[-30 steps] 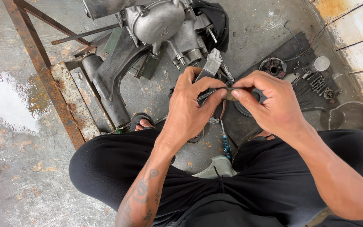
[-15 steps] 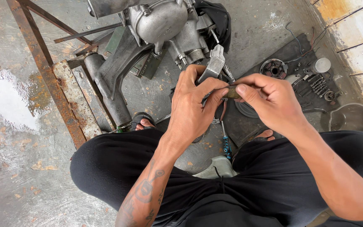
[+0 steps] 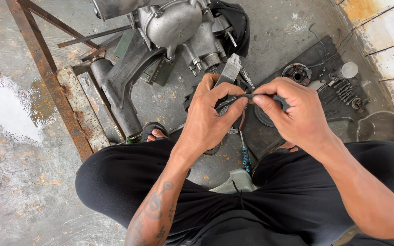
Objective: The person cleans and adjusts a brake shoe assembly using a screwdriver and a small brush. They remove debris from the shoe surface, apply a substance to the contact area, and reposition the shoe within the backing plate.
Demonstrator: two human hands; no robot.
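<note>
Both hands pinch a thin dark cable (image 3: 247, 96) above the floor, left hand (image 3: 213, 114) and right hand (image 3: 292, 111) gripping either side; likely light, bendy, best held near its end

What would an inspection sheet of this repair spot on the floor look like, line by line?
Surface: stained grey concrete floor with a pale wet patch.
Job's things: thin dark wire piece pinched between both hands; grey metal engine casing just beyond.
Clutter: blue-handled screwdriver, black mat with small bolts and parts, round metal bowl.
Grippers: left hand and right hand both closed on the wire piece, fingertips meeting.
Cables: thin reddish-brown wire hanging under the hands.
Surroundings: rusty metal frame at left, yellowed wall at right.
</note>
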